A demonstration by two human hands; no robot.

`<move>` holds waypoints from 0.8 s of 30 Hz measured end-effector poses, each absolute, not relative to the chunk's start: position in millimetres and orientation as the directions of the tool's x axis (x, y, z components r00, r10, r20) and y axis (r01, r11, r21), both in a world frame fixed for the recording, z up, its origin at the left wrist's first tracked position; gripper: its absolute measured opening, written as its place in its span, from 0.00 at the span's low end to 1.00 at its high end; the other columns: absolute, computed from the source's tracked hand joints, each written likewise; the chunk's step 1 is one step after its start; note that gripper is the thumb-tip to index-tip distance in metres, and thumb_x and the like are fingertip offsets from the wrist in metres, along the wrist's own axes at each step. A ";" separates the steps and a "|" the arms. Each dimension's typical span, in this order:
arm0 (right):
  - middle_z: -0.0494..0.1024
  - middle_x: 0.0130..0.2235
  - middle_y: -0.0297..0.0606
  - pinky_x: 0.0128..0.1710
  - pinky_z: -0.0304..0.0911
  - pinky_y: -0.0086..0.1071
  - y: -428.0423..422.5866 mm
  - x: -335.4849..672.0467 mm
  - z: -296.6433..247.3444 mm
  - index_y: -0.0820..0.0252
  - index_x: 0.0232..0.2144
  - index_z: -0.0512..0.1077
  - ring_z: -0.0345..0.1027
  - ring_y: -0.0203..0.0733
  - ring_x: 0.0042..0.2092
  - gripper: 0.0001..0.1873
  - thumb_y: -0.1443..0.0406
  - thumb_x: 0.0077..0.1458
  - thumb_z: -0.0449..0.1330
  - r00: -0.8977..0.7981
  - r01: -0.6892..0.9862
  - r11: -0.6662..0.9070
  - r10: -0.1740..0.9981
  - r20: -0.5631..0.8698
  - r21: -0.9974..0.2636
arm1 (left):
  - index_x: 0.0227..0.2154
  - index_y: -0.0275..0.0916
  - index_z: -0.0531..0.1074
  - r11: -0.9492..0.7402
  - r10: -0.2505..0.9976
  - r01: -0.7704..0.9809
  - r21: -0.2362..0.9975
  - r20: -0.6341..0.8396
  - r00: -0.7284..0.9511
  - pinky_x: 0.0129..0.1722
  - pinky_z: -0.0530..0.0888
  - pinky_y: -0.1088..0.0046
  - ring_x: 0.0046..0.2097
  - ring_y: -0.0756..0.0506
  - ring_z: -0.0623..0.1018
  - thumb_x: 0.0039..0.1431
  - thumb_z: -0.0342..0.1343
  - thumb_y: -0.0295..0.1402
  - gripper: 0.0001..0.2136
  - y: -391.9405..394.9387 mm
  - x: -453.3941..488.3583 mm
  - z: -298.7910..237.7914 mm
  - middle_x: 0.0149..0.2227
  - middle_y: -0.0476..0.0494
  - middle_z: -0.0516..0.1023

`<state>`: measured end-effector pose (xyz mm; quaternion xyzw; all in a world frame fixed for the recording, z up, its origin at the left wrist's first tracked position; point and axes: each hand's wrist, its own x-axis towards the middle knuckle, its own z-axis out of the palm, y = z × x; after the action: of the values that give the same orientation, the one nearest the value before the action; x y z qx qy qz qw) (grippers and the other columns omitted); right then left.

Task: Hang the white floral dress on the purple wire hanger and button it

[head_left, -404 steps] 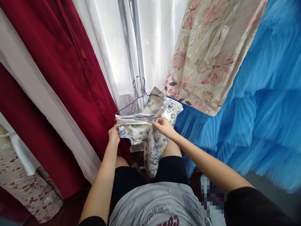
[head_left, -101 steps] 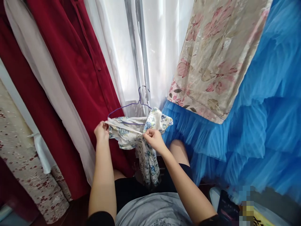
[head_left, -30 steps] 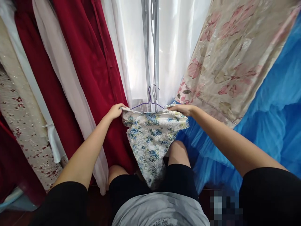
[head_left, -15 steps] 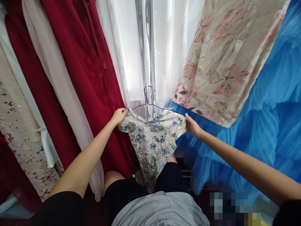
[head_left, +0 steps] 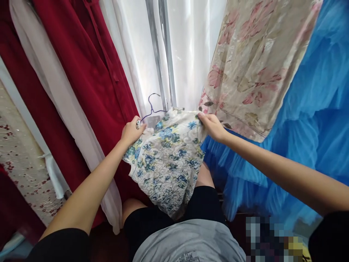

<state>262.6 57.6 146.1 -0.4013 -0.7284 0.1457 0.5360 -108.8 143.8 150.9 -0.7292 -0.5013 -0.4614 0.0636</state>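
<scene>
Two hands of mine are working out in front of me, and nearest to me I am looking down past my grey shirt [head_left: 188,243] and black shorts [head_left: 203,203]. Over my thighs the blue-flowered garment [head_left: 166,163] is hanging, its lower end draping between my knees and its upper part spreading wide between my hands. My left hand [head_left: 132,131] is curling shut around the garment's upper left corner, fingers clenched on the cloth right where the end of the purple wire hanger [head_left: 151,106] is meeting it. My right hand [head_left: 211,125] is gripping the upper right edge, thumb and fingers pinching the fabric, arm stretching in from the right. The hanger's hook is sticking up just above the garment's top edge, touching nothing that I can tell. Beyond it the white sheer curtain [head_left: 191,51] and the metal window bars [head_left: 160,54] are standing. A dark red garment [head_left: 89,69] is hanging at the left, a pink-flowered cloth [head_left: 251,62] and blue tulle [head_left: 305,123] at the right.
</scene>
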 end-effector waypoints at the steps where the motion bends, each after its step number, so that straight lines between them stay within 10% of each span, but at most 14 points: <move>1: 0.70 0.25 0.38 0.32 0.67 0.33 44.4 252.6 148.1 0.58 0.27 0.71 0.69 0.45 0.33 0.35 0.37 0.64 0.43 -0.229 0.466 0.682 0.709 0.667 -0.564 | 0.31 0.41 0.70 -0.447 0.684 0.804 0.392 0.729 0.025 0.30 0.59 0.71 0.28 0.46 0.68 0.59 0.56 0.51 0.16 145.9 -111.6 144.9 0.24 0.49 0.69; 5: 0.76 0.31 0.39 0.38 0.66 0.34 -6.1 223.8 147.2 0.55 0.36 0.75 0.70 0.45 0.34 0.26 0.45 0.67 0.48 -0.769 0.368 0.921 0.378 0.516 -0.126 | 0.22 0.41 0.65 -0.449 0.729 0.554 0.702 0.646 -0.227 0.29 0.62 0.70 0.27 0.46 0.68 0.63 0.42 0.60 0.28 155.6 -103.4 127.1 0.22 0.46 0.67; 9: 0.79 0.43 0.45 0.46 0.68 0.40 -5.9 225.6 140.6 0.54 0.52 0.73 0.74 0.50 0.44 0.22 0.51 0.69 0.48 -0.811 0.381 0.925 0.328 0.484 0.012 | 0.26 0.41 0.66 -0.589 0.779 0.195 0.784 0.615 -0.123 0.30 0.69 0.70 0.29 0.46 0.71 0.58 0.34 0.68 0.34 132.4 -62.8 127.6 0.27 0.44 0.69; 14: 0.56 0.69 0.63 0.66 0.51 0.64 21.1 226.0 102.4 0.61 0.74 0.39 0.52 0.71 0.69 0.65 0.43 0.49 0.68 -0.694 0.520 0.854 0.414 0.589 0.013 | 0.19 0.40 0.55 -0.497 0.807 -0.176 0.849 0.528 0.264 0.37 0.76 0.63 0.40 0.41 0.77 0.61 0.33 0.68 0.34 63.1 6.7 134.1 0.39 0.35 0.75; 17: 0.49 0.72 0.59 0.70 0.49 0.57 17.9 217.2 78.6 0.55 0.74 0.26 0.45 0.67 0.72 0.66 0.49 0.52 0.67 -0.596 0.557 0.830 0.401 0.696 -0.002 | 0.20 0.39 0.57 -0.486 0.770 -0.290 0.824 0.561 0.303 0.43 0.77 0.64 0.49 0.40 0.78 0.63 0.46 0.62 0.30 36.6 39.2 135.3 0.44 0.36 0.75; 21: 0.65 0.64 0.53 0.59 0.66 0.52 13.7 230.8 72.8 0.48 0.72 0.41 0.64 0.64 0.63 0.53 0.54 0.54 0.65 -0.533 0.601 0.797 0.355 0.768 0.049 | 0.35 0.38 0.71 -0.590 0.718 -0.199 0.783 0.621 0.314 0.44 0.77 0.70 0.49 0.43 0.79 0.60 0.60 0.52 0.20 38.1 57.3 135.7 0.47 0.39 0.77; 24: 0.75 0.53 0.51 0.44 0.72 0.44 17.2 261.2 79.6 0.56 0.66 0.57 0.74 0.61 0.51 0.45 0.52 0.50 0.66 -0.431 0.710 0.704 0.441 0.787 -0.006 | 0.46 0.37 0.76 -0.697 0.713 0.223 0.681 0.626 0.317 0.39 0.78 0.74 0.41 0.47 0.82 0.69 0.52 0.47 0.18 55.1 51.5 130.9 0.42 0.39 0.81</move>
<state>261.2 17.2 79.6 -0.3469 -0.8296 -0.1656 0.4050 51.5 55.1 130.9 -0.7735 -0.3024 -0.5003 -0.2449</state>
